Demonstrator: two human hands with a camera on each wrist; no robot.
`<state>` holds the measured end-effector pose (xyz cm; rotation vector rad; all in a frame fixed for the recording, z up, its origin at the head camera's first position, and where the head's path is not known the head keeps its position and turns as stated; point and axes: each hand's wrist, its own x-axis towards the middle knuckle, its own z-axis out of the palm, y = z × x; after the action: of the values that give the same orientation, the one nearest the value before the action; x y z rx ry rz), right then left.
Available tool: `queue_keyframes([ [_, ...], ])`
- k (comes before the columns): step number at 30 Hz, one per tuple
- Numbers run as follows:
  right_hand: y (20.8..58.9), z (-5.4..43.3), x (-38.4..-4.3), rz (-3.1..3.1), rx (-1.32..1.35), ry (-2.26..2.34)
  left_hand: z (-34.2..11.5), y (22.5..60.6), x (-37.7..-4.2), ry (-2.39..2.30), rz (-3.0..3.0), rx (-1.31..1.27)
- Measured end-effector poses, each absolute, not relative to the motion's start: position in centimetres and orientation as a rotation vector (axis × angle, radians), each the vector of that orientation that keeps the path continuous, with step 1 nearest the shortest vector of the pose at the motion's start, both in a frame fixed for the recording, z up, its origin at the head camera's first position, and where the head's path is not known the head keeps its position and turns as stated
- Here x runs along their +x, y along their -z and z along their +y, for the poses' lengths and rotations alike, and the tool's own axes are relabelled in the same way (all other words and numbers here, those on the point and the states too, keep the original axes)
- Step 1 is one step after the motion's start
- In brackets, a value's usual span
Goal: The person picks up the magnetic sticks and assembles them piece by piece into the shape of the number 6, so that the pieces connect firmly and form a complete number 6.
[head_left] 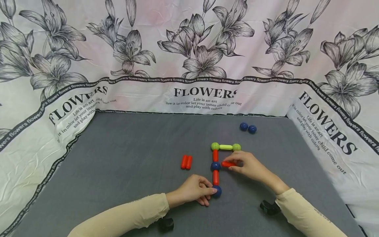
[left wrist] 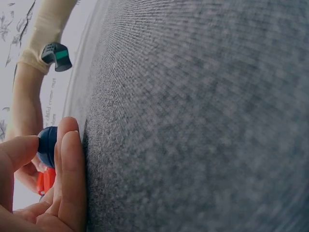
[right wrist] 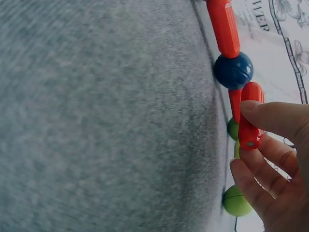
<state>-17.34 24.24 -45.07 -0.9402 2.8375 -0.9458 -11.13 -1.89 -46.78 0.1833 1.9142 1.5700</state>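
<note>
In the head view a chain of rods and balls lies on the grey table. Its near end is a blue ball [head_left: 218, 191], pinched between thumb and fingers of my left hand [head_left: 195, 190]. From there a red rod [head_left: 216, 177] runs to the middle blue ball [head_left: 215, 166], and another red rod [head_left: 215, 155] to a green ball [head_left: 215, 146]. A yellow-green rod [head_left: 226, 147] joins that to a second green ball [head_left: 236, 147]. My right hand [head_left: 247, 165] pinches a loose red rod [right wrist: 251, 118], its tip close beside the middle blue ball.
Two spare red rods [head_left: 186, 162] lie side by side left of the chain. Farther back, at right, sit two blue balls [head_left: 248, 128]. A flower-printed cloth [head_left: 142, 95] rises along the back and sides of the grey tabletop [head_left: 133, 141].
</note>
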Motion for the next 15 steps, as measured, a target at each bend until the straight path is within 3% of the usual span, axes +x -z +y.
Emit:
queue_keyframes([
  [15, 46.2, 24.6, -17.5, 2.776, -0.936, 0.976, -2.2, 46.3, -11.5, -1.557, 1.85, 0.212],
])
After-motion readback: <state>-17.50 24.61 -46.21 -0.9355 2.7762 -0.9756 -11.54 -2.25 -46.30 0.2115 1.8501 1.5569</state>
